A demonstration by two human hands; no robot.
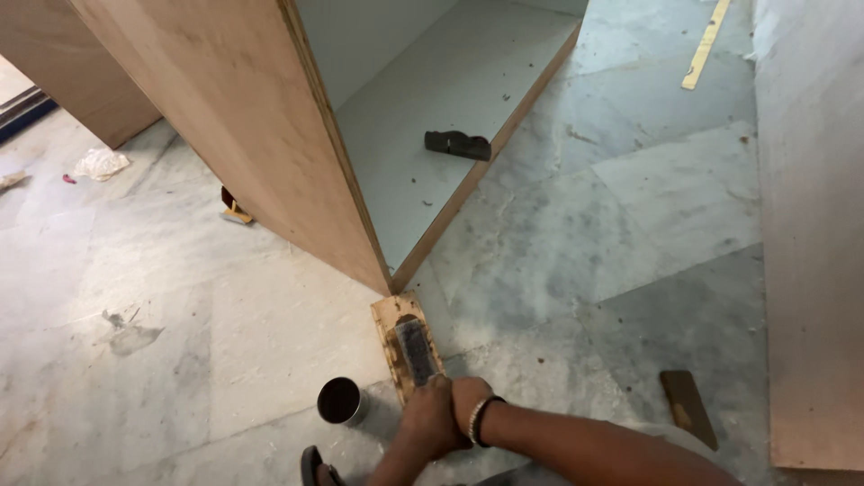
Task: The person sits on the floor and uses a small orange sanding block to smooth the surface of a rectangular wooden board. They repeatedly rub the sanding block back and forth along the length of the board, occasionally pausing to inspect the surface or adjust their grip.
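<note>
Both hands are clamped together on one tool: the left hand wraps the near end and the right hand, with a dark band and a pale beaded one at the wrist, closes over it from the side, so the handle itself is hidden. The tool looks like a flat dark scraper blade, lying along a small glue-stained wood block that rests on the marble floor, the block's far end touching or just short of the corner of the plywood cabinet; can't tell which. To do this step well, judging from the grip: keep the blade low and flat on the block, push along its length not across, keep both wrists locked so it doesn't skid toward the cabinet edge, and keep the block from sliding on smooth stone. A small dark metal cup stands just left of the hands, near enough to knock. A dark hand plane sits inside the cabinet, well apart. A thin wood offcut lies on the floor to the right.
</note>
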